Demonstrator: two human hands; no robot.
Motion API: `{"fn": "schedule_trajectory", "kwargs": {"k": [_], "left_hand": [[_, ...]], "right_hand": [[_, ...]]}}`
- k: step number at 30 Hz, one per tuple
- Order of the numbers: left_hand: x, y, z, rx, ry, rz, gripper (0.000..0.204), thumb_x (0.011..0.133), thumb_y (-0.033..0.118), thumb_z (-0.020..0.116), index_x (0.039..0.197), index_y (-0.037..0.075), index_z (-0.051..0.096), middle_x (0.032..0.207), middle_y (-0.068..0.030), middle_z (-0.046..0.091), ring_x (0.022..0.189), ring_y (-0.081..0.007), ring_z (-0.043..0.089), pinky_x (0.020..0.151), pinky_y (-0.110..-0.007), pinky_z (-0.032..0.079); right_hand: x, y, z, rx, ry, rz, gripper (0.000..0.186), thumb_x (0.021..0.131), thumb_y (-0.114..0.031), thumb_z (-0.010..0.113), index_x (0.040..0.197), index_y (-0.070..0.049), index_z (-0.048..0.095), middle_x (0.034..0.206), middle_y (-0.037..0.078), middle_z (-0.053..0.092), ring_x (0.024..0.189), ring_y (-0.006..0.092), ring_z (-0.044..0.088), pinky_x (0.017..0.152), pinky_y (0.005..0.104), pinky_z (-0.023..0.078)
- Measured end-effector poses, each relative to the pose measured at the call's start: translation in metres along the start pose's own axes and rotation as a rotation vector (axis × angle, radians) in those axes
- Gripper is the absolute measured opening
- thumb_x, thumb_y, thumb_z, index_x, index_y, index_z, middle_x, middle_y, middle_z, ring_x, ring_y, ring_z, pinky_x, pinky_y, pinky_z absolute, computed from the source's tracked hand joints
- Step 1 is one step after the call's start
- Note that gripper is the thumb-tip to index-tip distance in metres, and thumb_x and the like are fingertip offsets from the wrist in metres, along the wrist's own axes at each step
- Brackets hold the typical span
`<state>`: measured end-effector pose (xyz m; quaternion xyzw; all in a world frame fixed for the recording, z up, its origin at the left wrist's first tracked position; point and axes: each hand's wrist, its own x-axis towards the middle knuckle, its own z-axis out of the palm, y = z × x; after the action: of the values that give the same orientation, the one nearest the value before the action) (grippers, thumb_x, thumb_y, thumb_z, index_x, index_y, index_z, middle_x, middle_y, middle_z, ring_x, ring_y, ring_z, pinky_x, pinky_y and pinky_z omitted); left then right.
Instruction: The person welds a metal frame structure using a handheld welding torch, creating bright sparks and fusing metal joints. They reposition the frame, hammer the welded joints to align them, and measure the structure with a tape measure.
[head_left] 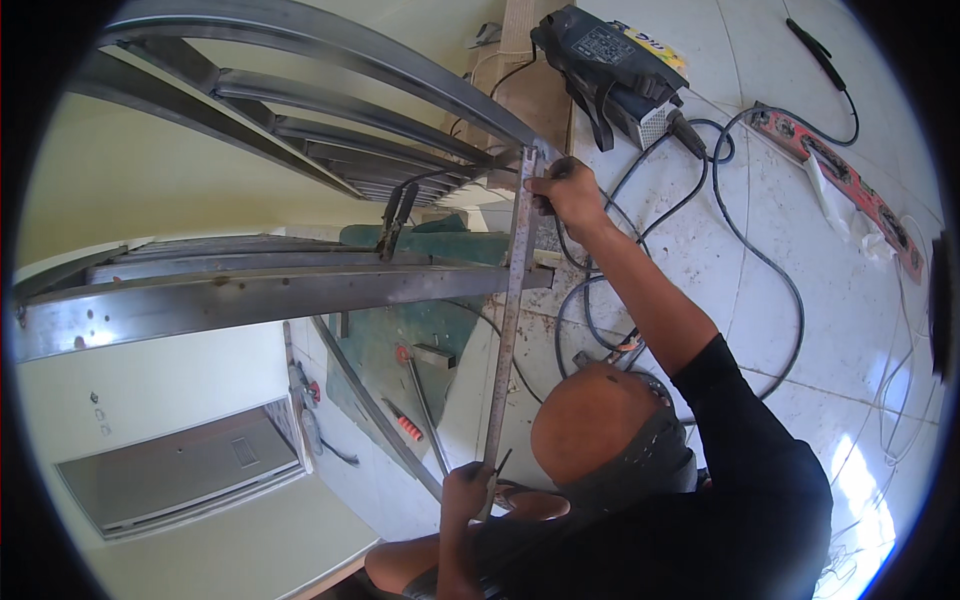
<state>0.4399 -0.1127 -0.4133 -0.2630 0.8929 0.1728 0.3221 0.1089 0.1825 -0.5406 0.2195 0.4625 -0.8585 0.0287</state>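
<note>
In my left hand (465, 492), closed low in the middle, is the lower end of a long, worn measuring strip (512, 300). A thin dark stick pokes out beside those fingers. My right hand (572, 200) pinches the strip's upper end, at the end of a curved steel frame (400, 75); part of its grip is hidden. The strip runs nearly upright in the view and passes across the end of a straight steel tube (250, 300). A black-handled clamp (397, 222) on a cable hangs at the frame. My bare knee (600, 410) is right of the strip.
A black welding machine (615, 75) stands at the upper right, its cables (775, 270) looping over the tiles. Beyond them lies a red spirit level (840, 185). A red-handled tool (405, 425) rests on a green sheet (450, 325); an angle grinder (306, 395) lies left of it.
</note>
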Motion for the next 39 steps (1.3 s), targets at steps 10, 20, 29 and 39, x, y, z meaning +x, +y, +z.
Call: {"fn": "schedule_trajectory", "kwargs": {"k": [10,20,29,39], "left_hand": [[0.040,-0.005,0.035,-0.088,-0.070,0.045,0.034,0.088,0.028,0.059,0.102,0.000,0.071,0.080,-0.0179,0.069,0.071,-0.0219,0.066,0.069,-0.034,0.051],[0.058,0.006,0.043,-0.137,-0.110,-0.070,0.032,0.089,0.025,0.058,0.100,-0.002,0.070,0.079,-0.0170,0.069,0.071,-0.0203,0.063,0.068,-0.034,0.049],[0.059,0.036,0.041,-0.091,-0.152,-0.109,0.032,0.090,0.025,0.056,0.098,-0.002,0.070,0.082,-0.0174,0.069,0.074,-0.0214,0.065,0.071,-0.036,0.050],[0.076,-0.005,0.070,-0.110,-0.138,0.019,0.033,0.091,0.031,0.056,0.101,0.004,0.072,0.086,-0.0175,0.070,0.080,-0.0238,0.068,0.075,-0.037,0.051]], "right_hand": [[0.025,0.019,0.008,-0.100,0.106,-0.004,0.041,0.070,-0.002,0.078,0.099,0.010,0.052,0.073,0.012,0.061,0.057,0.0180,0.060,0.048,0.0319,0.049],[0.024,0.024,0.005,-0.217,0.160,-0.053,0.044,0.068,-0.012,0.080,0.100,0.009,0.058,0.083,0.015,0.065,0.069,0.0211,0.064,0.061,0.0334,0.052],[0.024,0.027,0.001,-0.271,0.173,-0.053,0.050,0.068,-0.016,0.080,0.104,0.009,0.057,0.087,0.018,0.066,0.074,0.0231,0.065,0.066,0.0340,0.052],[0.033,0.034,-0.002,-0.247,0.145,-0.072,0.034,0.069,-0.012,0.078,0.089,0.005,0.056,0.073,0.012,0.062,0.056,0.0183,0.058,0.052,0.0333,0.048]]}}
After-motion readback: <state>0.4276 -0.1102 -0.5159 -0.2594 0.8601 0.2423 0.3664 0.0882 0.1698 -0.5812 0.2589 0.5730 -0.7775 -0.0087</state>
